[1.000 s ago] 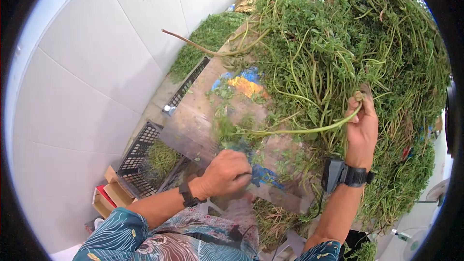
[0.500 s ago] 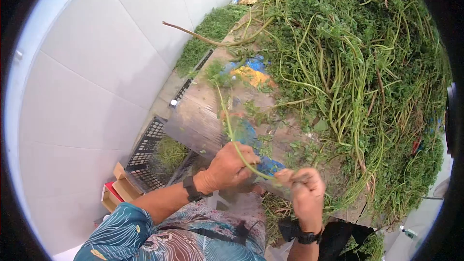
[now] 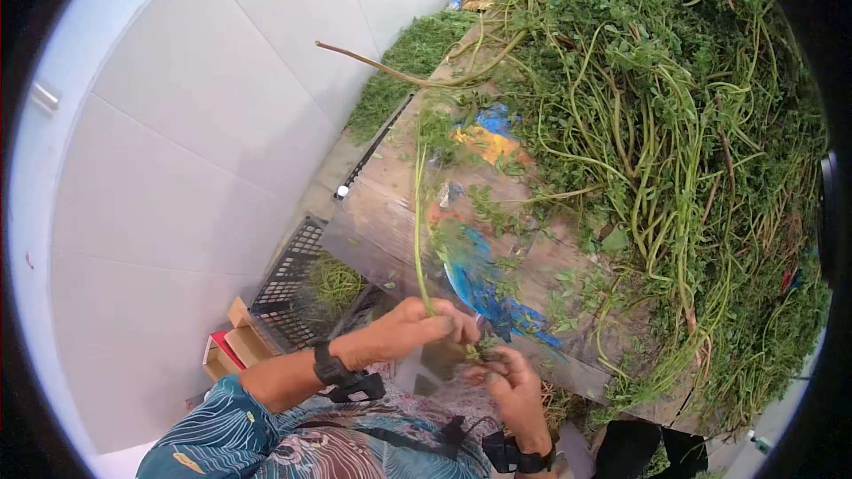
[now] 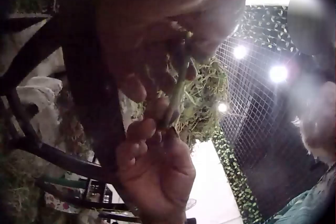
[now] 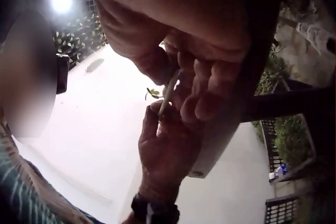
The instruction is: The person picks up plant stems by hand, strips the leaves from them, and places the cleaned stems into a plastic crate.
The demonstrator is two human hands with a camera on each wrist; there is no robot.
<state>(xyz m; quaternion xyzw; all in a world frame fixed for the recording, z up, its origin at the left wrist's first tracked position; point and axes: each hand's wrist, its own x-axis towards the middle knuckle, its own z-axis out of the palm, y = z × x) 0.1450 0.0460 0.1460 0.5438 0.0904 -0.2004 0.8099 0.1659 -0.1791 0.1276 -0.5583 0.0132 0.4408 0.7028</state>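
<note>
Close together at the table's near edge, both hands work on one long green plant stem (image 3: 419,222). My left hand (image 3: 413,330) grips it near its lower end, and the stem runs up from there across the board. Just right of it, my right hand (image 3: 515,386) pinches the stem's end, with a bit of green at the fingertips. In the left wrist view a short length of the stem (image 4: 179,95) spans the two hands. The right wrist view shows this stem length (image 5: 168,95) too, with a small leaf sprig (image 5: 153,94) beside it.
A large heap of leafy stems (image 3: 639,124) covers the table's right side. Loose leaves and blue patches (image 3: 484,279) lie on the brown tabletop (image 3: 377,213). Below its left edge stands a black crate (image 3: 288,270) with green stems, beside a cardboard box (image 3: 244,341). One brown stem (image 3: 364,60) juts out leftward.
My right hand has come from the heap down and left to beside my left hand, bringing the stem. The stem now stands nearly upright in view, held by both hands.
</note>
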